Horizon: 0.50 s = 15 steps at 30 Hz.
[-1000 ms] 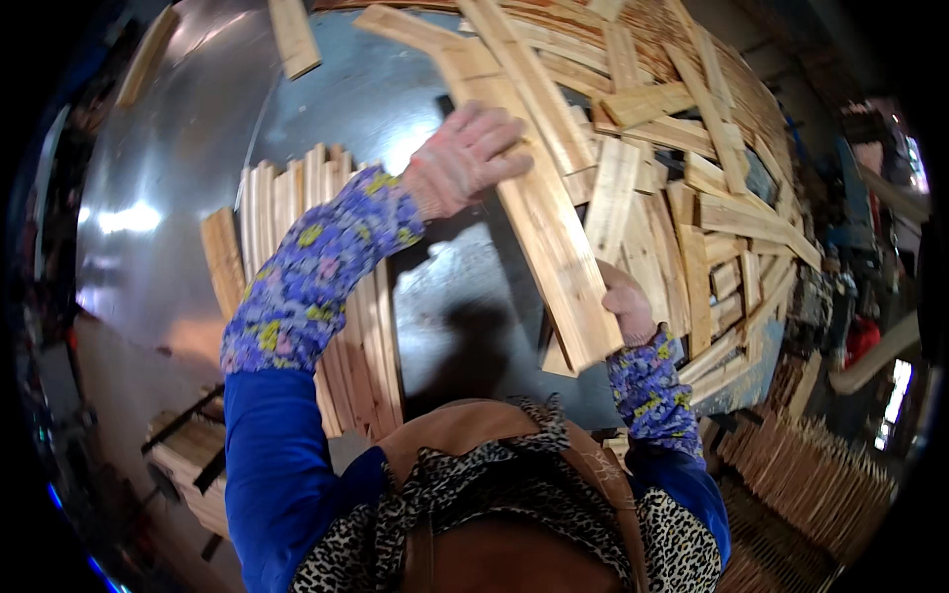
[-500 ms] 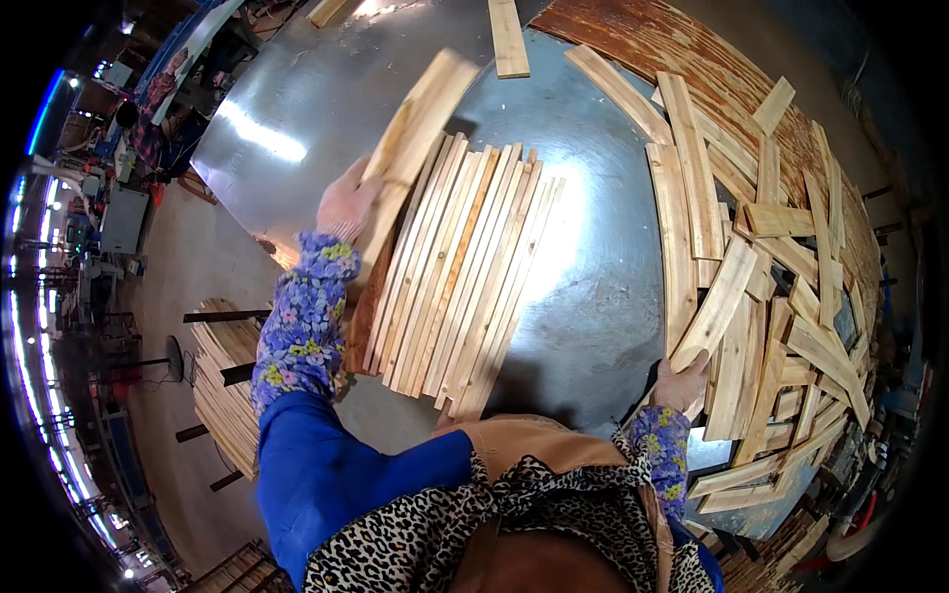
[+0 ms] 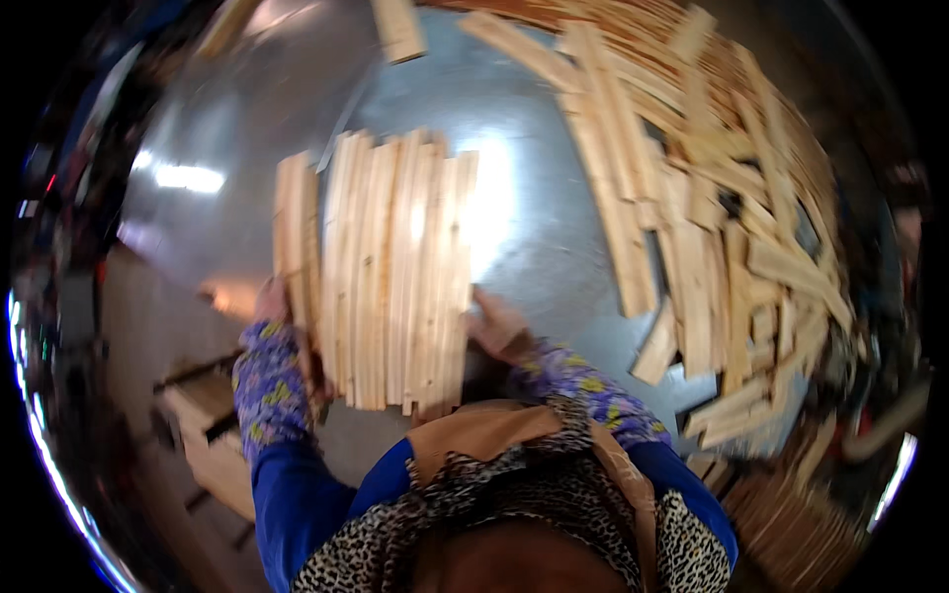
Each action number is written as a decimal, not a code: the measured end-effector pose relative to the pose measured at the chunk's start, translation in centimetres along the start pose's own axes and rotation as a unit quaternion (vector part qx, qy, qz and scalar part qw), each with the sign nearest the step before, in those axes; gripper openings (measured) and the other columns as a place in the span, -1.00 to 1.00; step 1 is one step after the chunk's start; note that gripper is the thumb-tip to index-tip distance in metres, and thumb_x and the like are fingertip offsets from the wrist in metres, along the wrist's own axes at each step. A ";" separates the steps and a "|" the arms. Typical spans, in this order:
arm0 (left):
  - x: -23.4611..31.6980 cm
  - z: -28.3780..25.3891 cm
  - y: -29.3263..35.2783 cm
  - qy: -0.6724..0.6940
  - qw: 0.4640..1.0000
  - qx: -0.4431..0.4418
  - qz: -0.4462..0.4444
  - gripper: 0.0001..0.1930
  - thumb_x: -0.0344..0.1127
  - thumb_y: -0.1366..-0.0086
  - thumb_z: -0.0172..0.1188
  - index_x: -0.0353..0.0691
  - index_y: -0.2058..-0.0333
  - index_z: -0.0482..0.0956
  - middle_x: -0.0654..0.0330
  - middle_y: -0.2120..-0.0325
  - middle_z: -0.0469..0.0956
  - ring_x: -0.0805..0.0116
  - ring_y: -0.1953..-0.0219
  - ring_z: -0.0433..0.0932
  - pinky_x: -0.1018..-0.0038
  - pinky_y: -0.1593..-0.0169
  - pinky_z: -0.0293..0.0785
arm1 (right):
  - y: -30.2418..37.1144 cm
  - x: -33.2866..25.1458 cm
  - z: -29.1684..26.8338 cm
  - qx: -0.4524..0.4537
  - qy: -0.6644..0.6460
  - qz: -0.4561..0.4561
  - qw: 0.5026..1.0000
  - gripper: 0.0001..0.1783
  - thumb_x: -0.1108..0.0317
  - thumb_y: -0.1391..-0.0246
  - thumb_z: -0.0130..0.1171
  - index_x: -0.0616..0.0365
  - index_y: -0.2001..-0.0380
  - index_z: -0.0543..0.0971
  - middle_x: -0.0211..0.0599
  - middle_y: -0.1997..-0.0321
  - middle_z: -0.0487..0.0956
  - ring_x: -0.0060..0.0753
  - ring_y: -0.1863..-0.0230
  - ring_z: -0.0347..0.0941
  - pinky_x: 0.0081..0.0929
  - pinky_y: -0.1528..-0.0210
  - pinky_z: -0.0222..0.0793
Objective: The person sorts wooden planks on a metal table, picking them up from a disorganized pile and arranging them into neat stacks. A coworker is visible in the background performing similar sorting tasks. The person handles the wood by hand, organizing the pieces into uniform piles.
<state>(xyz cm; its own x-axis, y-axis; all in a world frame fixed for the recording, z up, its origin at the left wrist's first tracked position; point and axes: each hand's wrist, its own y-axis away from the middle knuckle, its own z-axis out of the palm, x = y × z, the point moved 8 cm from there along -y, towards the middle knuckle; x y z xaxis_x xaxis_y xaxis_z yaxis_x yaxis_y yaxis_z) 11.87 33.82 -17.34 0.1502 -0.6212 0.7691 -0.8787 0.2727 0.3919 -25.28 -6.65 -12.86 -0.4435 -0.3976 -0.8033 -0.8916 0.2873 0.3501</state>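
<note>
A row of pale wooden slats (image 3: 390, 272) lies side by side at the centre of the shiny metal table (image 3: 534, 217). The left hand (image 3: 272, 301) grips its nine o'clock edge; the right hand (image 3: 494, 326), fingers spread, presses its four o'clock edge. Loose slats (image 3: 712, 227) pile up at three o'clock.

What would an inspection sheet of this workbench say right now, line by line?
Surface: shiny metal table, glare patches.
Job's things: row of wooden slats laid side by side, ends uneven.
Clutter: loose slat pile on the right; one stray slat at the far edge.
Hands: left hand at the row's left edge; right hand flat against its right edge.
Cables: nothing seen.
Surroundings: stacked slats lower right; blurred floor left.
</note>
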 end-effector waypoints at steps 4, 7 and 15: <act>6.9 1.0 3.7 -0.096 0.992 0.074 -0.036 -0.24 0.01 -0.21 0.53 -0.38 -0.26 0.58 -0.13 -0.01 0.74 0.00 -0.07 0.71 0.14 -0.23 0.57 | -5.2 0.6 -16.3 0.210 0.158 0.071 0.962 -0.35 0.11 -0.16 0.28 0.21 -0.27 0.62 0.24 -0.18 0.66 0.31 -0.26 0.56 0.13 -0.35 0.47; 5.4 -0.2 3.5 -0.111 0.988 0.093 -0.050 -0.28 -0.04 -0.31 0.49 -0.39 -0.31 0.57 -0.08 -0.05 0.76 0.10 -0.07 0.71 0.19 -0.25 0.57 | -9.3 3.8 -28.4 0.290 0.366 0.243 0.850 -0.06 -0.11 -0.05 0.40 0.06 -0.44 0.43 0.20 -0.38 0.51 0.37 -0.36 0.46 0.24 -0.38 0.46; 5.2 -0.4 3.3 0.259 0.964 0.005 -0.063 -0.51 -0.31 -0.46 0.30 -0.51 -0.25 0.63 0.04 -0.06 0.75 0.21 -0.06 0.70 0.30 -0.26 0.57 | -8.6 11.0 -36.4 0.283 0.256 0.208 0.900 0.08 -0.09 -0.13 0.47 0.19 -0.58 0.29 0.27 -0.49 0.48 0.32 -0.41 0.49 0.00 -0.47 0.43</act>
<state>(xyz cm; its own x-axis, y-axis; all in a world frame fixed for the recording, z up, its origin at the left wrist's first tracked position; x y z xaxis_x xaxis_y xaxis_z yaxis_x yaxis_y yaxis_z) 9.94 31.75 -11.88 0.4592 -0.1969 0.8663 -0.8433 0.2100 0.4947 -25.79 -45.24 -7.19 -0.8423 -0.4598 -0.2811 -0.5120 0.8456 0.1511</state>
